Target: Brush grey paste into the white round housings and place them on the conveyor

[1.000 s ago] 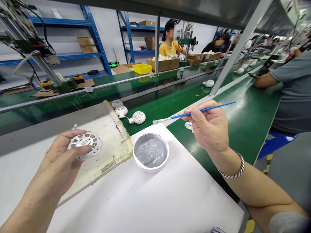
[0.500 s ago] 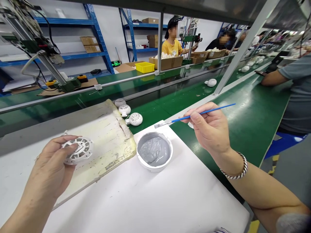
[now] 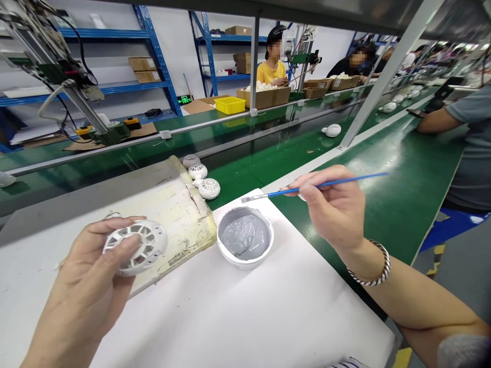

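My left hand [image 3: 92, 266] is closed around a round white plastic fan housing [image 3: 155, 240], its thumb pressed on the slotted face. In my right hand [image 3: 333, 204] a thin paintbrush [image 3: 280, 192] with a blue handle is pinched, its bristles pointing left. The bristle end hovers just above the back rim of a white tub [image 3: 245, 265], apart from the grey paste [image 3: 245, 237] inside. That tub stands on the white tabletop between my hands.
A worn, yellow-edged board [image 3: 180, 225] lies at left. Several white fan housings [image 3: 209, 188] rest on the green conveyor [image 3: 245, 174] beyond it. A slanted metal post [image 3: 383, 82] rises at right, near a co-worker in a grey sleeve [image 3: 470, 110]. Another person [image 3: 272, 66] sits across the line.
My left hand has moved right and nearer with the fan housing, which is now turned to another angle. The brush has shifted slightly; its tip stays near the tub's back rim.
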`<state>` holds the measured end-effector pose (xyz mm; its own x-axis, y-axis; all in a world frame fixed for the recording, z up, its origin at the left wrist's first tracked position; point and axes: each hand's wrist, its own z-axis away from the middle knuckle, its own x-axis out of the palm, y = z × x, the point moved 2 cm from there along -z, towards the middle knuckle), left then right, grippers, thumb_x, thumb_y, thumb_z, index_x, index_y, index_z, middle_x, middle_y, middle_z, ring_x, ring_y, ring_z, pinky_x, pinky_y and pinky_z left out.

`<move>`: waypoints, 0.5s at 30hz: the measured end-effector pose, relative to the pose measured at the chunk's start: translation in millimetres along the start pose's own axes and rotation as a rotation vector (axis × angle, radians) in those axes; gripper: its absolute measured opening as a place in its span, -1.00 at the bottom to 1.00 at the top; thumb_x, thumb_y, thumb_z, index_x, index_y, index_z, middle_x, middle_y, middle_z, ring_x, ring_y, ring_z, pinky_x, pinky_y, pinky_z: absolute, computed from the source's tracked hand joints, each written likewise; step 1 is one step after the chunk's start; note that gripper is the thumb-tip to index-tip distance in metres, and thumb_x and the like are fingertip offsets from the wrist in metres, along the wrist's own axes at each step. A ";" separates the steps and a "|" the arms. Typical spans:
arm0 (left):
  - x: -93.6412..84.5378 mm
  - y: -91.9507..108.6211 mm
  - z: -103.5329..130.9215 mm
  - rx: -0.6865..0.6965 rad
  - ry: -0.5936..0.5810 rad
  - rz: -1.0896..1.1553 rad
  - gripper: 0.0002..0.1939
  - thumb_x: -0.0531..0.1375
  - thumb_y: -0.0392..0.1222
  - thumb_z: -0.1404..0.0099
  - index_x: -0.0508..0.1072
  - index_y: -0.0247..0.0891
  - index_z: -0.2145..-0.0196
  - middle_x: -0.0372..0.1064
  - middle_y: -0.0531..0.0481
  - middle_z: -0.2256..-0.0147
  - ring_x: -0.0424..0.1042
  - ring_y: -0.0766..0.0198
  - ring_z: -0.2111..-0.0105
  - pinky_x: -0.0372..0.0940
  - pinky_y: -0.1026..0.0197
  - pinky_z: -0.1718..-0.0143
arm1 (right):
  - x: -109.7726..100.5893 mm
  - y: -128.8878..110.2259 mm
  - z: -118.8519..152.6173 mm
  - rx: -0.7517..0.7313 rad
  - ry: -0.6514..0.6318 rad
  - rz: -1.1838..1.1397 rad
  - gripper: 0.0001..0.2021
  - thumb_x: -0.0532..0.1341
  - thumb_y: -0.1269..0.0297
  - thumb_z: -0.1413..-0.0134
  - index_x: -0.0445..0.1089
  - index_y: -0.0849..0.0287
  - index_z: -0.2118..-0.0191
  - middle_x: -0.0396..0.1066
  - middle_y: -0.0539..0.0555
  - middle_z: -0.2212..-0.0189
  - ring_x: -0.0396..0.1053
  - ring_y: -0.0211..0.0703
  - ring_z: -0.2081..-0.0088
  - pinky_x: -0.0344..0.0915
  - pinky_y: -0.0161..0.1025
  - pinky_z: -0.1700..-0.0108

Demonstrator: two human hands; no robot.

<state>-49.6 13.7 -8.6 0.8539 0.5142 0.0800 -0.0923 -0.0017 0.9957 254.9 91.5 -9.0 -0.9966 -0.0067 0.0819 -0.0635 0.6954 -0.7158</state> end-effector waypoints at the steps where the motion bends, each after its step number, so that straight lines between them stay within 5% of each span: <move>1: 4.6 -0.1 6.7 -0.001 -0.034 -0.015 -0.71 0.39 -0.19 0.01 0.40 -0.05 0.33 0.37 0.10 0.13 0.37 0.23 0.26 0.36 0.31 0.44 | 0.8 -6.8 1.3 -0.141 -0.022 0.078 -0.90 0.27 0.38 -0.11 0.41 0.00 0.27 0.51 0.00 0.36 0.52 -0.15 0.29 0.50 -0.14 0.23; 4: 17.2 1.5 25.7 0.089 -0.144 -0.142 -0.54 0.44 -0.09 0.12 0.39 0.06 0.25 0.32 0.12 0.03 0.36 0.17 0.14 0.37 0.27 0.30 | 9.3 -32.5 5.4 -0.570 -0.180 0.365 -0.76 0.21 0.46 -0.14 0.46 -0.05 0.16 0.52 0.02 0.27 0.51 -0.17 0.20 0.45 -0.19 0.22; 6: 24.0 3.1 36.0 0.215 -0.213 -0.337 -0.51 0.43 -0.04 0.09 0.36 0.12 0.20 0.30 0.13 0.00 0.29 0.10 -0.03 0.33 0.19 0.10 | 19.8 -46.3 7.7 -0.729 -0.282 0.554 -0.79 0.23 0.42 -0.14 0.48 -0.09 0.21 0.52 -0.04 0.28 0.49 -0.23 0.15 0.40 -0.24 0.20; 10: 35.3 3.4 49.9 0.409 -0.331 -0.486 -0.59 0.37 0.00 -0.01 0.35 0.17 0.18 0.30 0.10 0.00 0.26 0.07 -0.10 0.32 0.12 0.02 | 41.8 -54.0 15.5 -0.925 -0.304 0.700 -0.83 0.23 0.32 -0.16 0.51 -0.16 0.26 0.50 -0.16 0.30 0.43 -0.36 0.09 0.32 -0.32 0.09; 15: 46.8 2.6 57.1 0.448 -0.352 -0.416 -0.59 0.40 -0.02 0.03 0.40 0.18 0.20 0.37 0.05 0.07 0.37 0.06 0.00 0.37 0.12 0.09 | 51.2 -42.6 27.3 -0.986 -0.365 0.695 -0.82 0.21 0.30 -0.17 0.51 -0.16 0.22 0.49 -0.19 0.20 0.37 -0.31 -0.01 0.25 -0.23 -0.02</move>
<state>19.4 -11.2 0.4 0.8945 0.2408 -0.3766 0.4330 -0.2569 0.8640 205.1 42.0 6.7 -0.7701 0.4867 -0.4124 0.3879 0.8705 0.3031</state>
